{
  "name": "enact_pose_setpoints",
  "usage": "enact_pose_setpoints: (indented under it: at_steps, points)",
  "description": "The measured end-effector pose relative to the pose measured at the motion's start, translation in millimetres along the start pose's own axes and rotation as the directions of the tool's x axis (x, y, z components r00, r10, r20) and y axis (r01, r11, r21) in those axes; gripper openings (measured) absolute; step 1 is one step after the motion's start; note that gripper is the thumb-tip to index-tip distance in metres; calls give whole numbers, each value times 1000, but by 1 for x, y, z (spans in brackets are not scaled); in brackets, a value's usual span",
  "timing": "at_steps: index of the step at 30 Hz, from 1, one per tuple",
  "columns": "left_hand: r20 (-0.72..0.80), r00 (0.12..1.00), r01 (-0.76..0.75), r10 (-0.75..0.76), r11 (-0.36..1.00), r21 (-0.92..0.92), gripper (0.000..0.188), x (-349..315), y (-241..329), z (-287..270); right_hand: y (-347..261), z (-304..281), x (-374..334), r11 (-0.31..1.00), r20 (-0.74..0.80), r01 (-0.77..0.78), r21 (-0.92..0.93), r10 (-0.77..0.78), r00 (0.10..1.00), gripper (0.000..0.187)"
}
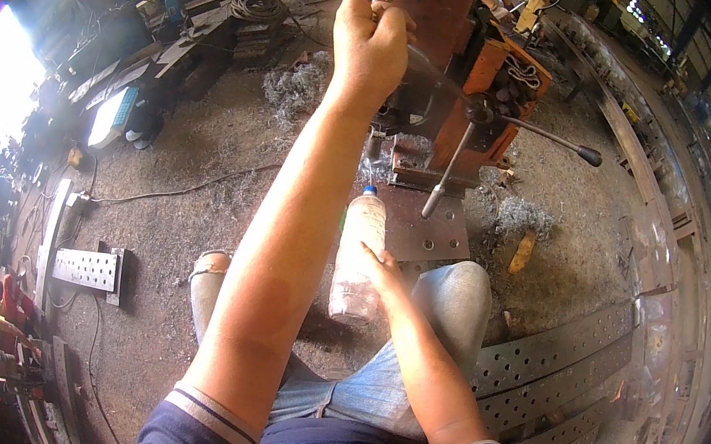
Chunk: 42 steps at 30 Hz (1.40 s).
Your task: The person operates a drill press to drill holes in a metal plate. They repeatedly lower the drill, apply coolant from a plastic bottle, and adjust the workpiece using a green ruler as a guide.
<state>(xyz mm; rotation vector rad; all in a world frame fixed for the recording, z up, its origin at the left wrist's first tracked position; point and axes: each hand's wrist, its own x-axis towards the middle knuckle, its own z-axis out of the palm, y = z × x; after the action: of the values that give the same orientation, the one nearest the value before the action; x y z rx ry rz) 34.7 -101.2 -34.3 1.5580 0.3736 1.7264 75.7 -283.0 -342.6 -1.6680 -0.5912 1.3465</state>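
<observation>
My right hand (383,273) is wrapped round a clear plastic bottle (354,288) with a blue cap, held in front of my knees. The cap points away from me, toward the drill spindle (375,147) of a reddish-brown drilling machine (435,21). Raised high at the machine's front, my left hand (371,44) has its fingers curled closed. A small pale piece shows by those fingers, but what they grip is hidden. To its right are the machine's spoked feed handles (479,111). Beyond the bottle lies a drilled steel plate (421,225), with metal shavings near the spindle.
Perforated steel strips (550,358) lie at the right, and a drilled steel beam (87,270) sits at the left. Piles of metal shavings (296,88) and a cable (183,194) lie on the floor. An orange box (500,67) stands beside the machine.
</observation>
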Motion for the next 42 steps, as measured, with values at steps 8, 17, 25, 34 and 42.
enact_pose_setpoints:
  at_steps: [8, 17, 25, 34, 42]
  points:
    - [-25, 1000, -1, 3, 997, 82, 33, -1, 1, -1, 4, -1, 5, 1000, 61, 15, 21, -16, 998, 60]
    - [-38, 999, -3, 6, 997, 72, 32, -2, 0, -1, 12, 1, 12, 997, 88, 35, 72, -42, 995, 62]
    - [-30, 999, -10, 13, 997, 79, 33, -3, -3, -4, 1, 0, 0, 1000, 26, -6, 28, 6, 1000, 68]
    - [-37, 999, -7, 8, 1000, 25, 31, -2, -5, -5, 17, 1, 17, 993, 123, 66, 99, -78, 989, 61]
    - [-39, 999, 7, -6, 999, 36, 30, -4, -3, -5, 8, 0, 8, 998, 69, 1, 65, -5, 998, 54]
